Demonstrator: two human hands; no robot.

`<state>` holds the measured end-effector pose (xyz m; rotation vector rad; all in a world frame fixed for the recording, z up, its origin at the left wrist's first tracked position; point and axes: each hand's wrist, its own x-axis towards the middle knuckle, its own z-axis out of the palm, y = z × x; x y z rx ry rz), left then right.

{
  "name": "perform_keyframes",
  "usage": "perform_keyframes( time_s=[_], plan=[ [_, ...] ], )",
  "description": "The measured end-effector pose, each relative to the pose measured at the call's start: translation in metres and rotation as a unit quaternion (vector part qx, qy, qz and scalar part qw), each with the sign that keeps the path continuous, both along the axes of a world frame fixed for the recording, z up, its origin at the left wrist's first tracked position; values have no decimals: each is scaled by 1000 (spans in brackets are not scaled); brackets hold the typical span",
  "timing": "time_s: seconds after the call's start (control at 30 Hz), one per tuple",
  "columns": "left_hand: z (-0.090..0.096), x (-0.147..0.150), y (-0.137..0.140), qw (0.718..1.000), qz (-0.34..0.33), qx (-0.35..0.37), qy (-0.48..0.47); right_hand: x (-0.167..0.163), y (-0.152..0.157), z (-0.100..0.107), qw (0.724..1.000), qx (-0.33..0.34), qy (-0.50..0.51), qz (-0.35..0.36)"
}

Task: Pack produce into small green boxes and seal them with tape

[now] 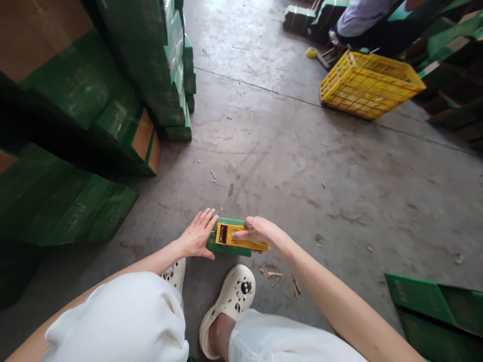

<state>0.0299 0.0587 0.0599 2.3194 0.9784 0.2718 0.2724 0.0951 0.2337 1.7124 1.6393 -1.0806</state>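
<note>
On the floor in front of my feet lies a small green cardboard box [230, 251]. My left hand [196, 234] rests on its left end, fingers stretched and thumb apart. My right hand [260, 231] is closed around a yellow hand tool that looks like a staple gun [241, 241], which lies along the top of the box. The tool's dark front opening faces my left hand. A thin pale line, maybe a staple, shows on the box between the tool and my left hand. The far end of the tool is partly covered by my right hand.
Stacked green boxes [177, 75] line the left side. A yellow plastic crate [372, 83] stands at the upper right beside a seated person [364, 17]. Near them lies a yellow tape roll [311, 52]. Green cardboard [418, 296] is at lower right; scraps [271, 274] litter the floor.
</note>
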Motion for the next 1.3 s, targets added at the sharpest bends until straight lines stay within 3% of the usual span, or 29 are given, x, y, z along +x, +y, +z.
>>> perform_keyframes(
  time_s=[0.2,0.53,0.8,1.03,1.17,1.3],
  plan=[
    [-6,26,-14,996,-26,59,61,11,-5,-12,999,17,2,28],
    [1,-17,-7,992,-71,85,63,10,-30,-10,995,37,71,56],
    [6,-29,-2,991,-79,73,82,73,-51,-7,998,9,68,0],
    [7,-29,-3,991,-72,73,81,57,-48,-14,999,34,15,14],
    [10,-16,-7,988,-56,82,114,52,-48,-19,999,38,-1,18],
    [11,22,-9,991,-66,58,100,52,-48,-22,999,42,-9,21]
  ],
)
